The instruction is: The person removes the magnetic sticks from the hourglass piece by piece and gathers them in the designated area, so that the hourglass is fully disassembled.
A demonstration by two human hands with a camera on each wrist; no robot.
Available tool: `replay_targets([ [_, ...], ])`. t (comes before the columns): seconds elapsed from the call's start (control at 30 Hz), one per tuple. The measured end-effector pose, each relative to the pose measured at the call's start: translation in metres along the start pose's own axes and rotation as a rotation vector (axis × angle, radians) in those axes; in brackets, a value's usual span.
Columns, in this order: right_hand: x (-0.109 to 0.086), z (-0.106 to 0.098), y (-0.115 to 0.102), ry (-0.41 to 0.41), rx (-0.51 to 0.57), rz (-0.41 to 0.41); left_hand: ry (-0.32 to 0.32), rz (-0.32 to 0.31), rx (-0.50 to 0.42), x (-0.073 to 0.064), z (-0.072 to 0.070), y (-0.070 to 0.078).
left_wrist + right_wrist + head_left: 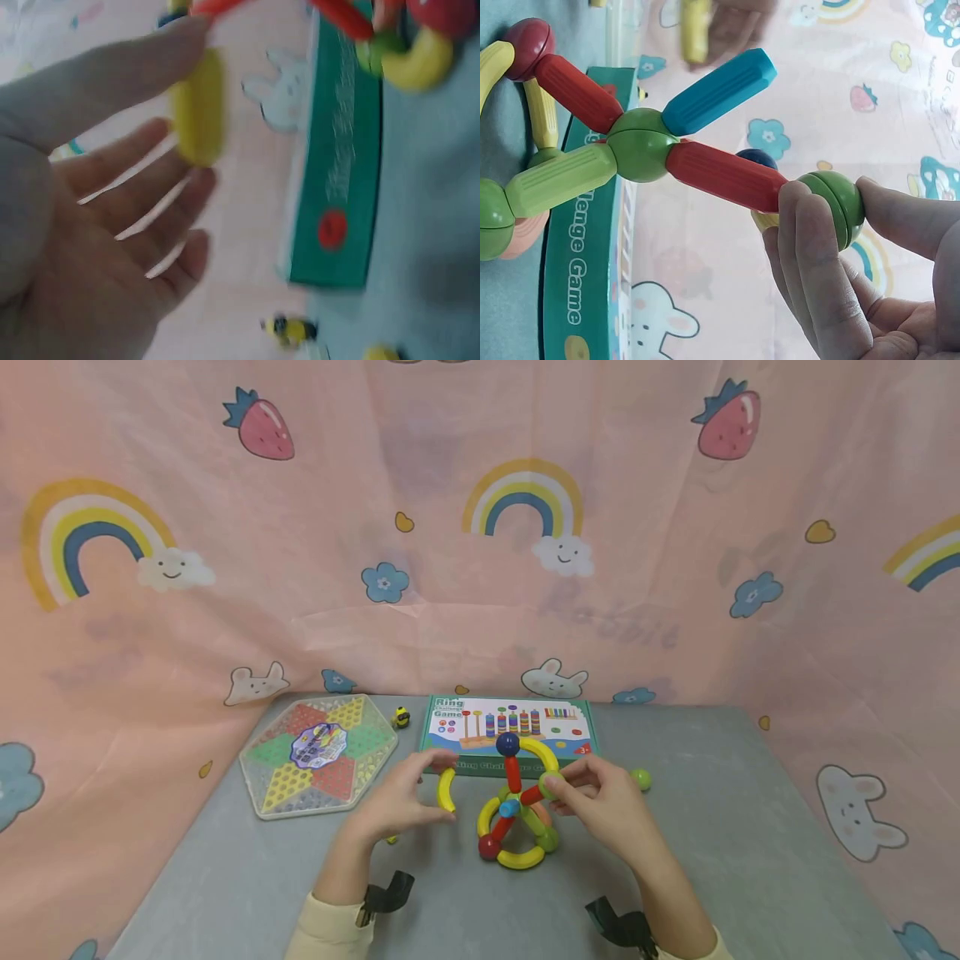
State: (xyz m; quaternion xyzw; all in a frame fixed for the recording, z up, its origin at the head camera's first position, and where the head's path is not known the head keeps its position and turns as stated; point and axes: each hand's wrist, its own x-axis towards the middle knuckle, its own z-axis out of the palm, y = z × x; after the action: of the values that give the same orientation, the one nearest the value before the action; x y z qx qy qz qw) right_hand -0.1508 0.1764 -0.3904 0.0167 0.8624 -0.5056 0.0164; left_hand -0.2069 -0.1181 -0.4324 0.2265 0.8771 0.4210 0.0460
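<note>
Sitting far left, clear hexagonal case [300, 813] holds yellow, red, green, grey pieces; game box [480, 766] far centre, contents hidden. Ball-and-rod model [641, 159] near centre: curved yellow, straight red/green/blue rods. Left hand [397, 795], half spread, pinches separate yellow rod [446, 790]; right hand [606, 797] pinches model's green ball [843, 202].

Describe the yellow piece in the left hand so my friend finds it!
Find the green game box at the back of the grey table. In front is a stick-and-ball toy; beside it, the left hand holds a curved yellow stick. Unlike the toy's yellow curves, this one sits apart.
</note>
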Motion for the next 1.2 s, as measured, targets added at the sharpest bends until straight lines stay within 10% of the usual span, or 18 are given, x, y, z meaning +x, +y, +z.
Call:
replay_targets([
  [0.23,0.000,0.001,0.002,0.001,-0.002,-0.012,-0.100,-0.180,0.079,0.000,-0.005,-0.034],
  [0.57,0.001,-0.001,0.004,-0.008,-0.002,-0.021,-0.090,-0.273,0.262,-0.002,-0.001,-0.058],
  [1.2,0.002,0.000,0.002,-0.015,-0.007,0.007,-0.157,-0.341,0.171,-0.006,-0.007,-0.071],
])
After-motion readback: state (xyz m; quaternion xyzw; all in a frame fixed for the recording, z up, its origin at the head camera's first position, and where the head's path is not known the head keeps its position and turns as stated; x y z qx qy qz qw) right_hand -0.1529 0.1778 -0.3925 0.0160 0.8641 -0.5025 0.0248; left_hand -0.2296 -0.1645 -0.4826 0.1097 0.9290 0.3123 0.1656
